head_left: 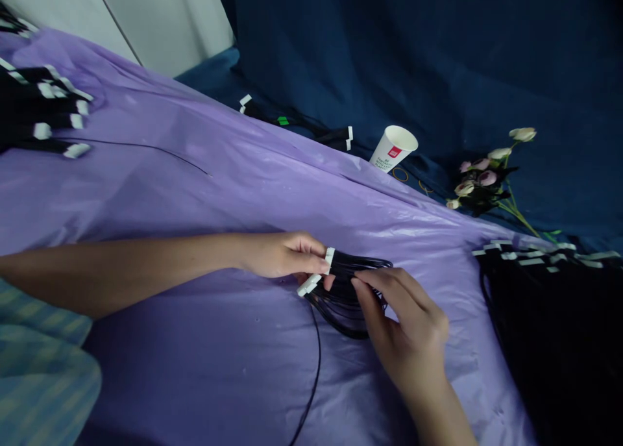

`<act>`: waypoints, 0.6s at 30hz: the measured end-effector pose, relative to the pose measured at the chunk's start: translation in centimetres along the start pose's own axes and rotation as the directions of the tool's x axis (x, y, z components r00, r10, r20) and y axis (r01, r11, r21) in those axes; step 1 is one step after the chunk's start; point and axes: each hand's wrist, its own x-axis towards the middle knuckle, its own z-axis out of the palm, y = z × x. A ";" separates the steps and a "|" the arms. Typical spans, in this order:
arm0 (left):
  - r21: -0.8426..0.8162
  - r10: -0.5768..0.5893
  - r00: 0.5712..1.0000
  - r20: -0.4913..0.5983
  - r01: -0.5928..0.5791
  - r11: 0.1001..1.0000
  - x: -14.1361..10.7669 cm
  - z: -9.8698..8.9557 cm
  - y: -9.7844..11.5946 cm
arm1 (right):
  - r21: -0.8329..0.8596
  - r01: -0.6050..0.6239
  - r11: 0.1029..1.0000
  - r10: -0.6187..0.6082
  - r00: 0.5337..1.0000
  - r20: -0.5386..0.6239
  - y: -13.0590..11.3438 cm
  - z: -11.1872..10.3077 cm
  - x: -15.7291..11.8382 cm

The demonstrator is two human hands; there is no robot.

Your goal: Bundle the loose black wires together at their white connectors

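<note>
A bundle of thin black cables (348, 293) with white connectors (309, 285) at one end is held between my two hands, above the purple cloth (195, 361). My left hand (287, 258) is closed round the white connector end, thumb on top. At the looped side, my right hand (409, 316) pinches the cables between thumb and fingers. One loose black cable (318, 361) hangs from the bundle toward the bottom edge.
A pile of black cables with white ends (43, 115) lies at the far left, and a large dark bundle (549, 329) at the right. Along the back are a paper cup (389, 150), artificial flowers (487, 176) and more cables (302, 123).
</note>
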 end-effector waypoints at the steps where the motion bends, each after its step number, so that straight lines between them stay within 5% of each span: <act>1: 0.004 0.001 1.000 0.001 -0.001 1.000 0.0 0.0 0.0 | 0.003 -0.011 1.000 0.011 1.000 -0.002 0.0 0.1 0.0; 13: -0.034 0.004 1.000 0.018 -0.004 0.999 0.0 0.0 0.0 | 0.013 -0.017 1.000 0.017 1.000 -0.004 -0.2 0.3 0.3; 18: -0.185 -0.010 0.995 -0.104 -0.010 0.983 0.2 0.0 -0.5 | -0.003 -0.230 0.973 0.229 0.969 -0.096 0.8 -1.2 0.2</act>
